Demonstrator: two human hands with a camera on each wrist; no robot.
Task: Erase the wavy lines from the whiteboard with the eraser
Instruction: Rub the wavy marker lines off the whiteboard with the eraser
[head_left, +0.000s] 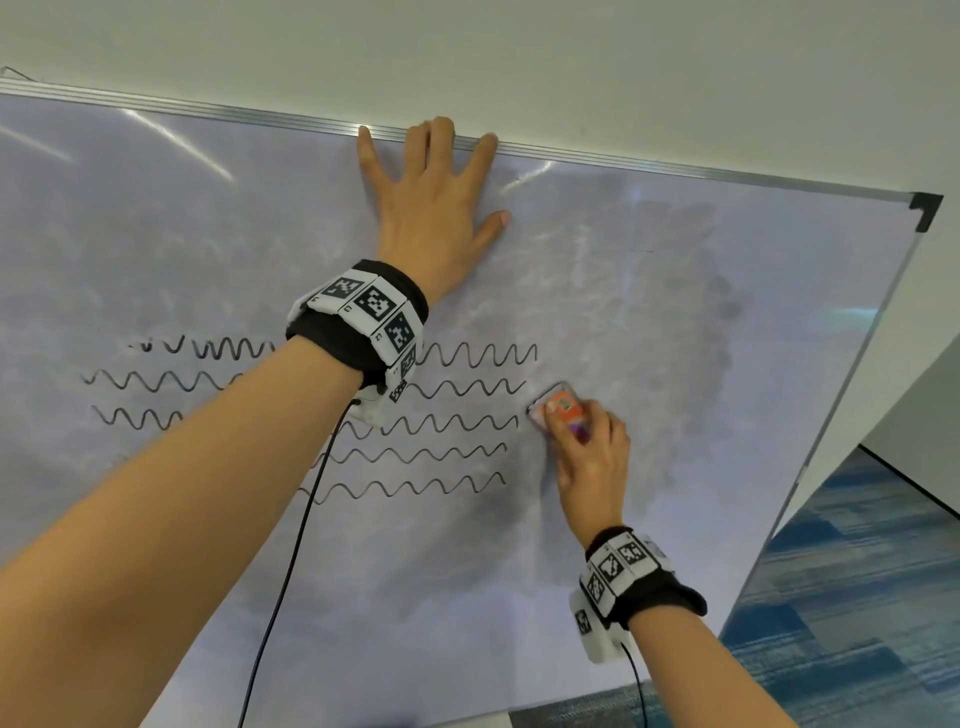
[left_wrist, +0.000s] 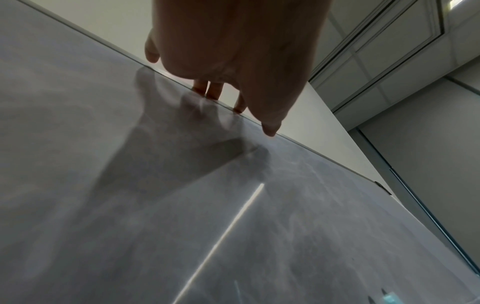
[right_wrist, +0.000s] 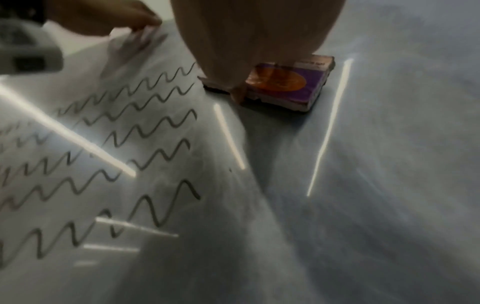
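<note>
Forearm of the left hand (head_left: 434, 208), fingers spread flat on the whiteboard (head_left: 156, 218), hides wavy lines (head_left: 467, 389); the eraser (head_left: 558, 408) is gripped by the right hand (head_left: 589, 462).

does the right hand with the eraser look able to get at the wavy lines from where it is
Probably yes. The right hand holds the eraser on the whiteboard just beside the wavy lines; only the left forearm covers their middle stretch.

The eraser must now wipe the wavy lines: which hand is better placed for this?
Right. The right hand already holds the eraser beside the ends of the wavy lines. The left hand lies flat on the whiteboard.
</note>
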